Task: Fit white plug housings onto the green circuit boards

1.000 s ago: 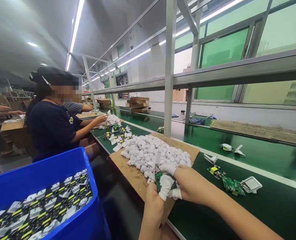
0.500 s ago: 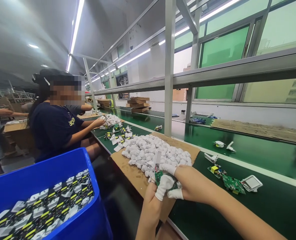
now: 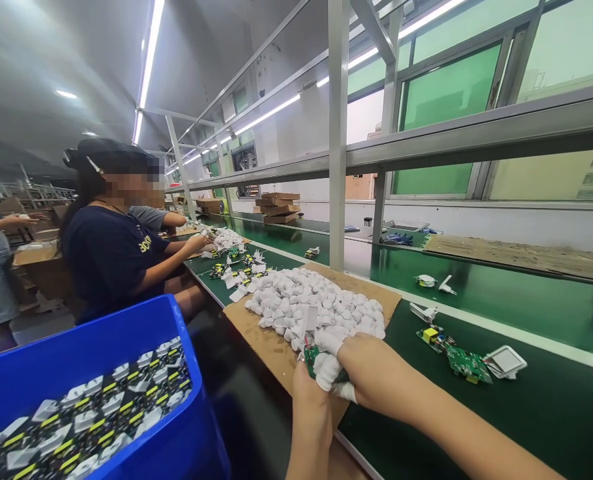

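As seen at lower centre of the frame, found left hand (image 3: 310,392) closed on a green circuit board (image 3: 309,358), with thumb bent over the upper face and white covers (image 3: 326,371) on the digits. Found right hand (image 3: 363,367) likewise closed on the same board, reaching in from lower right, with fingers curled and little gap left to the palm. Could not tell exact finger placement underneath, owing to overlap of both hands.

Located circuit board directly between the hands, mostly hidden by them and exposed chiefly at its left end. Noted a white plastic flap (image 3: 310,320) standing near upright just above the board, with a bit of red at its foot; could not confirm the joint.

Recorded behind the hands, at centre, a heap of small white pieces (image 3: 296,300) on a cardboard sheet (image 3: 256,337). Logged at right of frame, well apart from right hand, a loose board (image 3: 469,367) lying on the green surface (image 3: 566,400) beside a white casing (image 3: 506,363). Logged at lower left a blue bin (image 3: 189,377) containing rows of assemblies (image 3: 83,420) with yellow parts. Observed a co-worker (image 3: 116,250) seated at left of frame.
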{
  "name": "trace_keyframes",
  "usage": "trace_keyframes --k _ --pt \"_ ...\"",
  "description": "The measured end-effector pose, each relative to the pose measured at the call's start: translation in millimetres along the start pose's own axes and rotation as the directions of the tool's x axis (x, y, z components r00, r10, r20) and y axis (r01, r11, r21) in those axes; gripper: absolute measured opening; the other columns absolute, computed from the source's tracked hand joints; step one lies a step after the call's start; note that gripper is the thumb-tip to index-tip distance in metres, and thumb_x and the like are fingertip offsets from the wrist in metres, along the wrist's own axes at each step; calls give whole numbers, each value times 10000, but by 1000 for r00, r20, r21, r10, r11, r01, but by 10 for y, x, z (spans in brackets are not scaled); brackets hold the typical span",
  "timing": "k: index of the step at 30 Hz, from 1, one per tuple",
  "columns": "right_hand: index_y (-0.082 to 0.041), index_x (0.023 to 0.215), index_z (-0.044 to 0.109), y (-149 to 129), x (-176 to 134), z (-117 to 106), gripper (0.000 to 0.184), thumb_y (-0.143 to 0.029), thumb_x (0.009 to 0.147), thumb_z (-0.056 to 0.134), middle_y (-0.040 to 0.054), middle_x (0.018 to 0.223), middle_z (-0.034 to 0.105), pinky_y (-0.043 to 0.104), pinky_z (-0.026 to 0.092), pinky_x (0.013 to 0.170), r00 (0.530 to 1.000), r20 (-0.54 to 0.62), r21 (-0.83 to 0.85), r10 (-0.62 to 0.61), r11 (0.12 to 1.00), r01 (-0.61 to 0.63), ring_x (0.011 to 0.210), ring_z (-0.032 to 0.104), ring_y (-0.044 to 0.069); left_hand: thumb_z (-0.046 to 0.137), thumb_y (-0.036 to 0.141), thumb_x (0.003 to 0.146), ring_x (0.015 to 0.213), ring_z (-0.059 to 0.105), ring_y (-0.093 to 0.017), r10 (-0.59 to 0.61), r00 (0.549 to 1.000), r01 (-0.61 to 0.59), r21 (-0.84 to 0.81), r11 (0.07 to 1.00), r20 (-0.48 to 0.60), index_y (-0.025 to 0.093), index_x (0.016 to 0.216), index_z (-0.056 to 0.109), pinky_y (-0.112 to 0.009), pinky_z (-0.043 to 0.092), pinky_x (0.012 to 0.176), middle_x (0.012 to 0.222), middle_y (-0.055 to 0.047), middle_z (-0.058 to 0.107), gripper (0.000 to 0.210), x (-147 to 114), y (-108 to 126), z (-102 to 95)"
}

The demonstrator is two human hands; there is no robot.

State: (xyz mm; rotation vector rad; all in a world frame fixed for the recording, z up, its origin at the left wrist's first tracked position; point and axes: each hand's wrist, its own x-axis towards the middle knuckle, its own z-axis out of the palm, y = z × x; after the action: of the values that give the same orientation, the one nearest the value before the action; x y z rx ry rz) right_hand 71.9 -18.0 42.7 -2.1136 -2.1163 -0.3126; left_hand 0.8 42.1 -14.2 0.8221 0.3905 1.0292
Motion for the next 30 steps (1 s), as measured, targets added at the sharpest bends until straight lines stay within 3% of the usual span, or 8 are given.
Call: trace_keyframes --k 4,9,16,19,23,27,30 --pt "-134 804 527 -59 0 18 166 -233 682 579 75 709 546 281 355 567 1000 -16 -27 6 1000 -6 647 502 229 712 279 500 669 575 -139 11 1000 -11 35 999 -3 150 764 589 -203 448 596 682 -1 658 318 11 24 -42" --pt "-151 820 519 -44 -17 -10 219 -308 692 602 59 717 547 278 353 550 1000 -19 1 17 1000 -17 642 495 224 685 327 539 783 578 -207 -56 997 56 1 998 60 147 824 587 -285 449 671 758 -42 659 351 26 47 -78" --pt "-156 768 512 -29 -16 37 140 -244 686 584 64 695 537 266 342 542 999 -32 -35 -3 999 2 636 494 216 652 418 547 779 579 -177 -88 992 85 -30 996 -86 173 745 603 -265 443 681 757 -28 668 319 6 9 -45" --pt "-161 805 504 28 -15 4 202 -296 686 596 54 703 545 260 328 532 1000 -7 3 -2 1000 2 633 492 215 638 478 524 797 574 -176 -130 991 127 -133 983 -18 179 746 620 -260 444 702 768 -37 665 373 -5 22 -20" --pt "-176 869 478 110 -36 -42 301 -373 680 603 27 712 548 237 302 509 1000 -22 103 0 995 2 619 489 197 682 382 521 726 577 -164 -131 989 140 -163 977 62 167 680 630 -237 450 636 707 -31 659 273 -31 47 16" --pt "-176 786 480 160 -61 -66 253 -362 667 603 14 655 533 228 254 466 1000 -16 74 -15 997 16 570 468 183 668 364 552 749 573 -159 -147 988 151 -150 977 38 198 740 628 -253 447 672 721 -12 659 254 -47 10 35" --pt "-179 730 467 184 -62 -100 240 -343 651 622 -7 618 509 212 220 433 1000 1 122 -19 992 18 529 440 155 624 376 605 807 563 -173 -173 977 197 -228 954 120 211 783 623 -279 435 738 744 -14 657 243 -51 -20 25"
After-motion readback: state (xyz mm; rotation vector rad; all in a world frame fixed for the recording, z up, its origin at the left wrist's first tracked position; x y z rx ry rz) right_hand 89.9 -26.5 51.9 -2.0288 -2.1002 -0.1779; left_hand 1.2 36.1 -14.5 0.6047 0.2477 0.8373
